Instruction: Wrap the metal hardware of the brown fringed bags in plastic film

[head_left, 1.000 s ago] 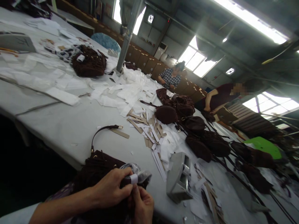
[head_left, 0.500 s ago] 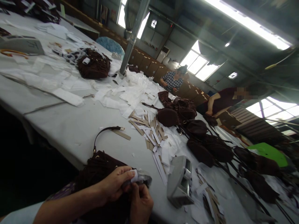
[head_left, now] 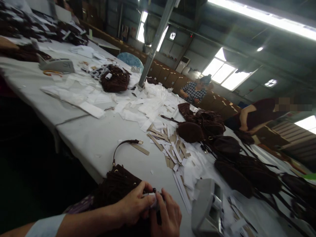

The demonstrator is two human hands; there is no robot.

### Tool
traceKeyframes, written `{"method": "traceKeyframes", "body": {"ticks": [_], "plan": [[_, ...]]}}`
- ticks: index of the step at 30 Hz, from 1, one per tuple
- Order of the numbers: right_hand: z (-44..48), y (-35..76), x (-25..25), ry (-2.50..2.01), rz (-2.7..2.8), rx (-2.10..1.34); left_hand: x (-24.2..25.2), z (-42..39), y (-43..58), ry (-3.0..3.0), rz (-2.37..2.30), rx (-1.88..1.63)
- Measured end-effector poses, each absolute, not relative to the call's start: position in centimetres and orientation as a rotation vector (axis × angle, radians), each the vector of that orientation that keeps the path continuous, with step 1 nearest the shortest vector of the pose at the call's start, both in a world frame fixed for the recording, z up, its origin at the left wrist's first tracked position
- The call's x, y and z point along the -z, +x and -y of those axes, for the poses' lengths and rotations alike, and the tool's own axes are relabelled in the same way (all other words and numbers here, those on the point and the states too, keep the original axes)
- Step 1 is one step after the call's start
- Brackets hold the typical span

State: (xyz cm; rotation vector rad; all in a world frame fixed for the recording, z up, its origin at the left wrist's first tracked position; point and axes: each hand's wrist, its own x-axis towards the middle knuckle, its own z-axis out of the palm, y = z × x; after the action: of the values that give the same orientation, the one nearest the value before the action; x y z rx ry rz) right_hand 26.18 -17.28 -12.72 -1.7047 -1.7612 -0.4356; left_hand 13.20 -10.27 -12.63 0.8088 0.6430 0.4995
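Observation:
A dark brown fringed handbag [head_left: 119, 181] lies at the near table edge, its thin strap [head_left: 118, 148] with a gold buckle curving up onto the tabletop. Over the bag, my left hand [head_left: 137, 200] pinches a small white wrapping piece [head_left: 151, 199] between thumb and fingers. My right hand [head_left: 168, 214] meets it from the other side, its fingers bent and closed against the same piece. A small dark knob shows just above the fingertips. What lies under the wrapping is hidden, and the bag's lower part is dark and covered by my forearm.
Right of my hands stands a grey tape dispenser [head_left: 207, 205]. Cardboard and paper strips [head_left: 172, 151] are scattered ahead, with white tissue sheets [head_left: 153, 98] beyond. Several brown bags [head_left: 229, 164] lie to the right. A metal post [head_left: 158, 42] rises from the table. Two people work across it.
The view has swung left, so everything sits further right. My fingers have shifted on the wrapping piece; the clear, crumpled plastic that stuck out beyond them no longer shows.

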Motion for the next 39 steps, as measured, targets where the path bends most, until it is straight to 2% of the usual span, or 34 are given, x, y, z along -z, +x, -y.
{"method": "traceKeyframes", "body": {"ticks": [6,10,13,17,20,23,27,32,36,39], "plan": [[15.3,28.3,13.9,-1.595,2.079,0.493,11.4,9.6,12.1,0.777,-0.696,-0.332],[14.1,29.4,14.4,-1.651,2.182,0.444,10.1,7.3,10.2,1.127,-0.662,-0.211],[13.1,29.6,14.4,-1.817,2.058,0.37,9.5,4.0,8.8,1.539,-0.819,-0.478],[11.1,29.4,14.2,-2.046,1.773,0.198,10.1,-1.6,7.2,1.739,-1.078,-0.775],[9.8,30.2,13.7,-1.985,1.572,-0.085,12.0,-5.5,6.1,1.933,-1.22,-0.759],[10.1,32.6,13.1,-1.958,1.304,-0.249,14.6,-8.6,5.3,2.121,-1.415,-0.587],[12.3,37.0,12.7,-2.19,1.013,-0.19,16.8,-11.1,5.3,2.163,-1.464,-0.454],[12.7,40.9,12.7,-2.455,0.918,-0.04,17.0,-12.8,6.8,2.184,-1.366,-0.315],[10.5,42.2,13.4,-2.592,0.936,0.045,14.8,-12.7,8.0,2.194,-1.24,-0.297],[9.3,42.9,14.2,-2.678,0.937,0.051,11.3,-11.5,7.9,1.95,-1.006,-0.412]]}}
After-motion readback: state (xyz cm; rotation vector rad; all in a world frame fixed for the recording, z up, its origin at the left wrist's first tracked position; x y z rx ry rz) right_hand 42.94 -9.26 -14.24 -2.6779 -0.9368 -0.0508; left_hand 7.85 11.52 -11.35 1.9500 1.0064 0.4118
